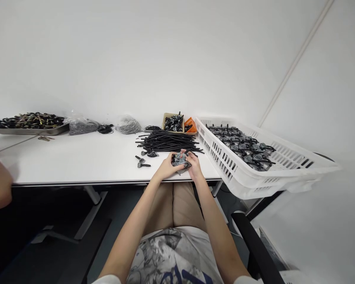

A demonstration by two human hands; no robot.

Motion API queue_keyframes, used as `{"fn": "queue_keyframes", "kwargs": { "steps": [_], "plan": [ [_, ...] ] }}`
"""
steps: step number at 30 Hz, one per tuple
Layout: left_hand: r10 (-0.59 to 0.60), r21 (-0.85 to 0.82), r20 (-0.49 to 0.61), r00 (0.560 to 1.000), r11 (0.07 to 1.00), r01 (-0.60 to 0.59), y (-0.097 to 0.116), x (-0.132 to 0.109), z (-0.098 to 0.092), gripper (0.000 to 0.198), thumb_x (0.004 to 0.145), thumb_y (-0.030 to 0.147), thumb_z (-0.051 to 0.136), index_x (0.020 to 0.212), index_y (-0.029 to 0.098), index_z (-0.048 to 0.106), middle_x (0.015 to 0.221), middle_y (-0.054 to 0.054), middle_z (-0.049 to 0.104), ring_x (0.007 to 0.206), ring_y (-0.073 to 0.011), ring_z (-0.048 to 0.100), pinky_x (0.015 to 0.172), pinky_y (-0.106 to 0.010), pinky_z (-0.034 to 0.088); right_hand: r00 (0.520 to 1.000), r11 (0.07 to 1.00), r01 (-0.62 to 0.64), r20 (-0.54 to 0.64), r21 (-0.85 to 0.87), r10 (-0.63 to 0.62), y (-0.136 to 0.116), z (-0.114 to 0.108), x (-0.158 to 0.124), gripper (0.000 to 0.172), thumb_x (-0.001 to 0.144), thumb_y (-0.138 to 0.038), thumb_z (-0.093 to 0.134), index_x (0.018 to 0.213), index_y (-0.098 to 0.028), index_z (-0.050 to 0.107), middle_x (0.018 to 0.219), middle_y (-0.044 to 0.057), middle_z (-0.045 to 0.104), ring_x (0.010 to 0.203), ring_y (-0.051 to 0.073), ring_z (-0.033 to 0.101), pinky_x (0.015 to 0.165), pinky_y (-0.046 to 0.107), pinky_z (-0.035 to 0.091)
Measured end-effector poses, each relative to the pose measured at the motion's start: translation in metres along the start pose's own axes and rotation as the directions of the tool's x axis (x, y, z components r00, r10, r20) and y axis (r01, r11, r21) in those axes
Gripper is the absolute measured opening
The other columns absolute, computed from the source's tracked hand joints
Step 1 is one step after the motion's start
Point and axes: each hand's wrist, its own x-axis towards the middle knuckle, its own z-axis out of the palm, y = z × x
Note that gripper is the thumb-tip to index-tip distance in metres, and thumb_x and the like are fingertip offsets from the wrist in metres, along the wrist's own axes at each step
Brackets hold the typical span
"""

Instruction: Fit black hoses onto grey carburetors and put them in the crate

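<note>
At the white table point(62, 161), see at right a white crate point(245, 189) holding rows of grey-and-black parts point(242, 146), at far left a metal tray point(26, 131) heaped with black pieces point(32, 120), then 2 clear bags point(82, 127) of grey bits, a tan bin point(168, 114) full of parts, an orange basket point(190, 120) with dark pieces. Grasping a grey part point(180, 161) between left hand point(166, 167) and right hand point(195, 165), at the table's front edge.
</note>
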Motion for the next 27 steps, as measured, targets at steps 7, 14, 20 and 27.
{"fn": "queue_keyframes", "kwargs": {
  "steps": [7,14,20,27],
  "plan": [
    [0.017,-0.008,0.02,1.0,1.0,-0.017,0.0022,-0.0006,-0.0003,0.06,0.072,0.048,0.077,0.12,0.021,0.053,0.12,-0.01,0.067,0.107,-0.0245,0.064,0.097,-0.041,0.049,1.0,1.0,0.0,-0.029,0.001,0.0,0.0003,0.0005,0.0008,0.036,0.058,-0.045,0.084,0.082,-0.022,0.071,0.082,0.002,0.072,0.078,0.019,0.065,0.083,0.034,0.052],
    [0.017,-0.007,0.005,1.0,1.0,-0.017,0.0055,-0.0003,0.0005,0.057,0.073,0.048,0.075,0.119,0.02,0.056,0.121,-0.011,0.067,0.107,-0.0247,0.065,0.094,-0.039,0.05,0.997,0.998,0.001,-0.08,0.059,0.003,0.0007,0.0022,0.0011,0.034,0.059,-0.038,0.084,0.085,-0.023,0.067,0.086,0.001,0.073,0.082,0.019,0.066,0.085,0.033,0.052],
    [0.03,0.074,-0.057,0.998,0.997,-0.026,0.007,-0.0006,-0.0011,0.048,0.077,0.051,0.069,0.113,0.019,0.062,0.115,-0.01,0.07,0.099,-0.0241,0.065,0.089,-0.037,0.049,0.996,0.999,-0.038,-0.081,0.023,0.04,0.0007,0.0011,0.0006,0.034,0.065,-0.042,0.08,0.09,-0.022,0.067,0.084,0.002,0.073,0.083,0.02,0.067,0.079,0.032,0.052],
    [-0.021,0.03,-0.076,0.997,0.999,0.023,0.0054,0.0007,-0.0051,0.04,0.083,0.054,0.059,0.098,0.018,0.067,0.094,-0.005,0.073,0.083,-0.021,0.064,0.079,-0.032,0.048,0.995,0.995,-0.098,-0.015,-0.016,0.097,-0.0031,-0.0005,0.0012,0.03,0.067,-0.044,0.078,0.085,-0.02,0.075,0.082,0.002,0.073,0.08,0.018,0.065,0.074,0.028,0.049]
  ]
}}
